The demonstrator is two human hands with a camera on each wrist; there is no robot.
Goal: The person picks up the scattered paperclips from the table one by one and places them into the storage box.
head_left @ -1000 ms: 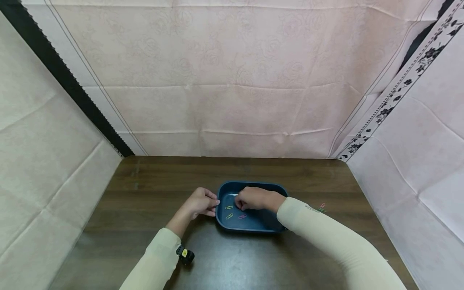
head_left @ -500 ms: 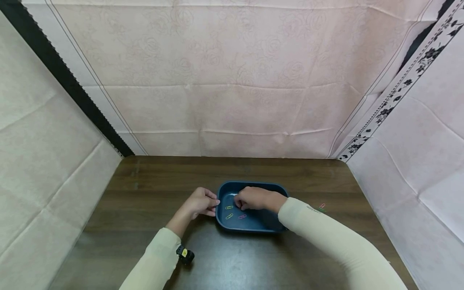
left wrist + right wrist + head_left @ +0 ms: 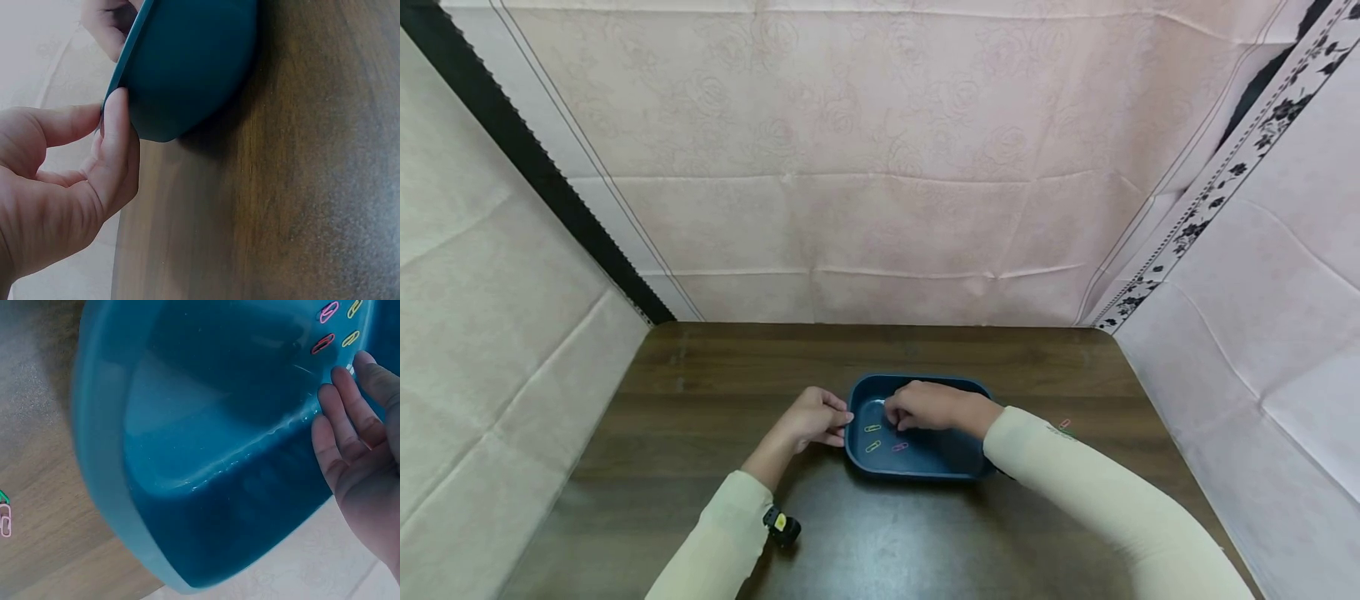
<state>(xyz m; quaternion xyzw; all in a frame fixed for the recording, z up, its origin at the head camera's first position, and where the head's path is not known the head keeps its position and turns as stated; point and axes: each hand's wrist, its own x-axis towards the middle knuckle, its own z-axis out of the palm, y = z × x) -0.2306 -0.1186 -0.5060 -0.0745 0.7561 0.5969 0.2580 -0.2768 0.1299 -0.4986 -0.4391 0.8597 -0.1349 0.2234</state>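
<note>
A blue tray (image 3: pixel 925 475) lies on the wooden table, several paper clips on its floor. My left hand (image 3: pixel 818 418) pinches the tray's left rim between thumb and fingers, as the left wrist view shows. My right hand (image 3: pixel 936 406) reaches into the tray, its thumb and index fingertips close around what looks like a white paper clip (image 3: pixel 350 368), mostly hidden. Beside these fingertips are a yellow paper clip (image 3: pixel 350 339) and a red paper clip (image 3: pixel 323 343). A second yellow paper clip (image 3: pixel 354 307) and a pink paper clip (image 3: pixel 328 312) lie farther along.
On the table (image 3: pixel 737 358) right of the tray are a pink paper clip (image 3: pixel 5 520) and a green one (image 3: pixel 4 497), partly behind the right sleeve in the head view. Pale cloth (image 3: pixel 880 208) hangs behind the table and on both sides.
My right hand and forearm have shifted very slightly up and to the right, still over the tray. The left hand keeps its hold on the rim.
</note>
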